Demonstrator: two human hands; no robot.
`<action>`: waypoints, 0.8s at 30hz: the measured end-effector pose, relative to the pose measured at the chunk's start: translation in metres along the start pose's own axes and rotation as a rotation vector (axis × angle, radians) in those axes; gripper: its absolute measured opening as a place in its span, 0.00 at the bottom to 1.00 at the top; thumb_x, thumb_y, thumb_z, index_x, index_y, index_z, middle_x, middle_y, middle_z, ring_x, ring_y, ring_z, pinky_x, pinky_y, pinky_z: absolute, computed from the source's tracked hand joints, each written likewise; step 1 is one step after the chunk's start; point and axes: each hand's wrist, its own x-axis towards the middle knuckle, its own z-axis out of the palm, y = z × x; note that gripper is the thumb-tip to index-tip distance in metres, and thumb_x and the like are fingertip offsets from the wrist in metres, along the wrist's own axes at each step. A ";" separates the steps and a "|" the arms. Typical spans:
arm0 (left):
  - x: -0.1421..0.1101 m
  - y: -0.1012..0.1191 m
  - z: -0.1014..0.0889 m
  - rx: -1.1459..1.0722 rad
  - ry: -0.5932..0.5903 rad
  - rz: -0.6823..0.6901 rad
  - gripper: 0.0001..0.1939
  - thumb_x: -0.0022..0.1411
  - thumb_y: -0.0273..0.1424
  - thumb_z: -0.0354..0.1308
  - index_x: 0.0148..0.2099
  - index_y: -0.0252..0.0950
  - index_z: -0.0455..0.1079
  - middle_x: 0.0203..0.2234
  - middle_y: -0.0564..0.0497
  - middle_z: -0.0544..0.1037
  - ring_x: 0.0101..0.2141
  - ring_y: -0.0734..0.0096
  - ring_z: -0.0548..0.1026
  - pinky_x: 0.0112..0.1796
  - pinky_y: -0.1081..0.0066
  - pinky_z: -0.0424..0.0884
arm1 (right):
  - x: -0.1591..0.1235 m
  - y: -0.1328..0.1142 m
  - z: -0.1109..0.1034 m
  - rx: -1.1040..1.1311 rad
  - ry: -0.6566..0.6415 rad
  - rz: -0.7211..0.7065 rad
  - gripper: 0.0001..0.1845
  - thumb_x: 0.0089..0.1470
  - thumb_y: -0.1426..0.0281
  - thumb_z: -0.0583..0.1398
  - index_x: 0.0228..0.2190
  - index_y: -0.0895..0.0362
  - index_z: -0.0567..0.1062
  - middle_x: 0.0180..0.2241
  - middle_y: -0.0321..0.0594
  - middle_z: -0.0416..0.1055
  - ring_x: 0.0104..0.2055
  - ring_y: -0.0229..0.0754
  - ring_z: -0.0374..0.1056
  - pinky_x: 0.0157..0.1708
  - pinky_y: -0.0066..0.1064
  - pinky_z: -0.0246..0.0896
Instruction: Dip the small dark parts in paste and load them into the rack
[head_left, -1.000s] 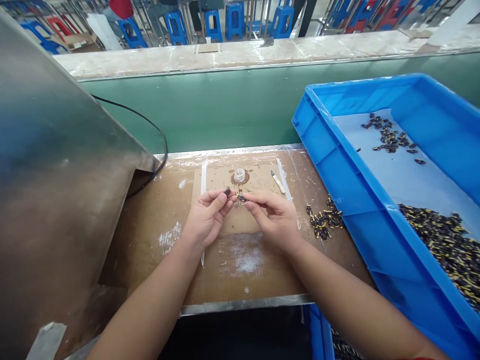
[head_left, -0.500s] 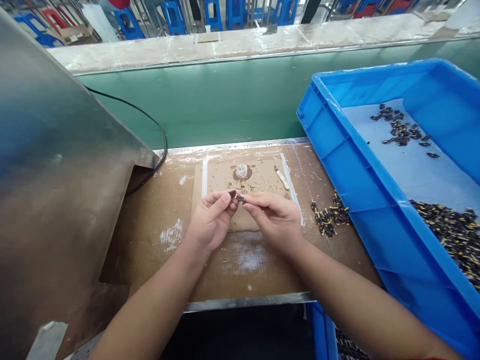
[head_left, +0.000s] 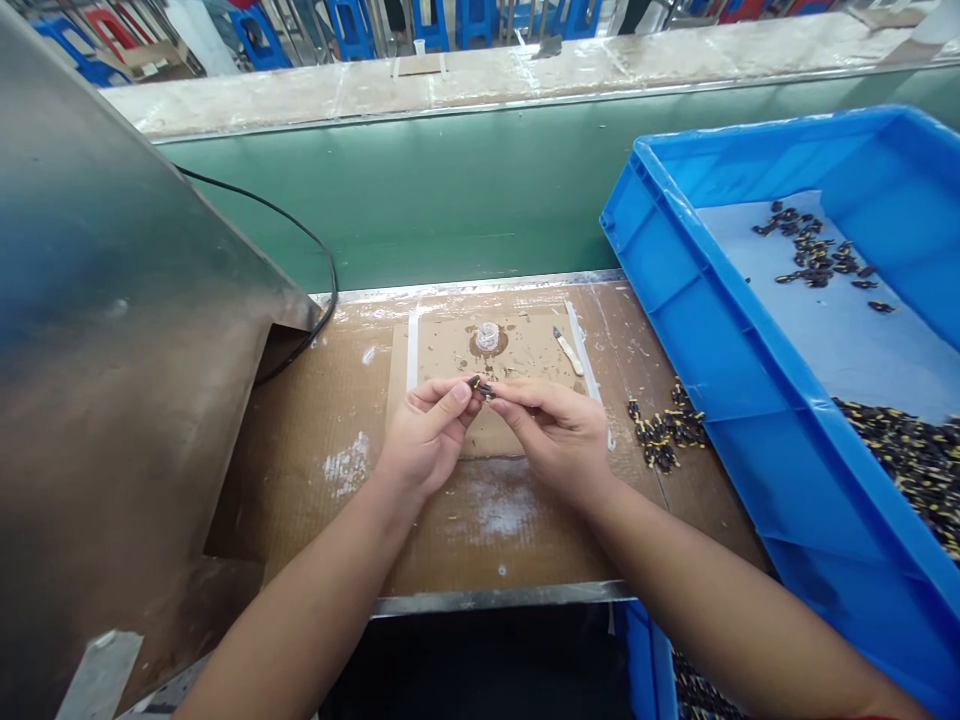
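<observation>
Above the cardboard mat, a fingertip pinch
Left hand and right hand gripped small black-and-yellow parts, likely for control.

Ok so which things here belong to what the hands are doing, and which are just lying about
Likely the job:
small dark parts, pinched in the left hand and right hand
loose pile beside the blue crate
similar pieces in the crate
clear container and knife-like tool, perhaps: close by, untouched

Probably just lying about:
white cup on the far ledge
black cable
blue stools
</observation>
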 end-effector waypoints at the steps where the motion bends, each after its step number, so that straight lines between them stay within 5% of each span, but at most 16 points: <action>1: 0.000 0.000 0.000 0.011 0.008 0.004 0.13 0.46 0.32 0.82 0.32 0.36 0.83 0.33 0.49 0.85 0.32 0.79 0.80 0.40 0.80 0.77 | 0.000 0.000 0.000 -0.008 0.002 0.007 0.12 0.62 0.72 0.68 0.46 0.47 0.84 0.45 0.36 0.84 0.47 0.43 0.82 0.51 0.42 0.81; 8: -0.002 -0.005 0.004 0.109 0.061 0.096 0.15 0.45 0.34 0.82 0.34 0.38 0.84 0.36 0.48 0.86 0.39 0.71 0.82 0.46 0.72 0.78 | 0.000 0.000 -0.002 -0.049 0.001 0.002 0.12 0.63 0.72 0.67 0.46 0.45 0.85 0.46 0.35 0.84 0.48 0.44 0.82 0.53 0.44 0.81; 17: -0.005 -0.009 -0.003 0.377 0.014 0.307 0.09 0.57 0.34 0.75 0.41 0.38 0.85 0.51 0.41 0.83 0.54 0.56 0.80 0.60 0.58 0.73 | 0.004 -0.001 -0.005 -0.153 0.002 -0.061 0.13 0.63 0.72 0.66 0.46 0.44 0.84 0.45 0.33 0.84 0.48 0.44 0.82 0.52 0.42 0.81; 24: -0.004 0.000 -0.002 0.681 -0.122 0.484 0.09 0.59 0.32 0.72 0.43 0.40 0.85 0.57 0.40 0.78 0.54 0.57 0.78 0.58 0.63 0.75 | 0.011 0.006 -0.011 -0.220 0.029 -0.118 0.10 0.62 0.71 0.67 0.45 0.48 0.82 0.43 0.36 0.84 0.44 0.41 0.81 0.50 0.37 0.79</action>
